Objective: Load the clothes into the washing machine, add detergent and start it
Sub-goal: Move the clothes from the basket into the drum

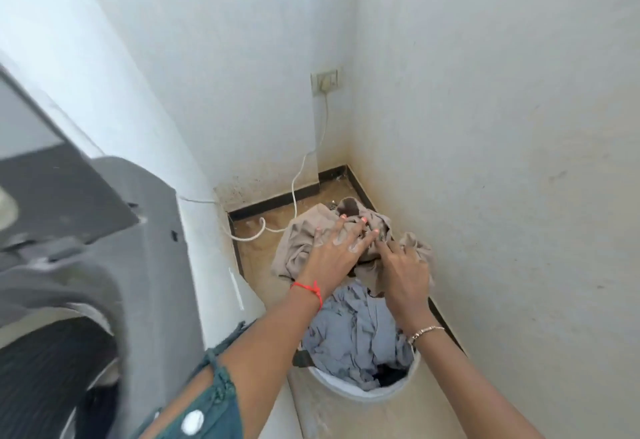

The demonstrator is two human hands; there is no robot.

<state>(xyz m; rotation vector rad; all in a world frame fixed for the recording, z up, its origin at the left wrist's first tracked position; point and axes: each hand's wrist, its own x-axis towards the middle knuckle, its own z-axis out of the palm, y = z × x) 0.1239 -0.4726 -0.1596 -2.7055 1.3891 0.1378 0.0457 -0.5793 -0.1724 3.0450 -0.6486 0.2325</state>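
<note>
A white laundry basket (363, 395) stands on the floor in the corner, full of clothes. A beige garment (301, 241) lies on top and spills over its far rim. A grey-blue garment (356, 328) lies beneath it. My left hand (332, 255), with a red thread at the wrist, rests on the beige garment with its fingers spread. My right hand (405, 276), with a bracelet at the wrist, has its fingers curled into the same beige cloth. The grey washing machine (104, 231) fills the left side, blurred, with its lid (34, 127) raised and the drum opening (52, 352) showing.
White walls close in on the far side and the right. A wall socket (325, 81) holds a plug, and its white cable (294, 193) runs down onto the brown floor behind the basket. A white ledge separates machine and basket.
</note>
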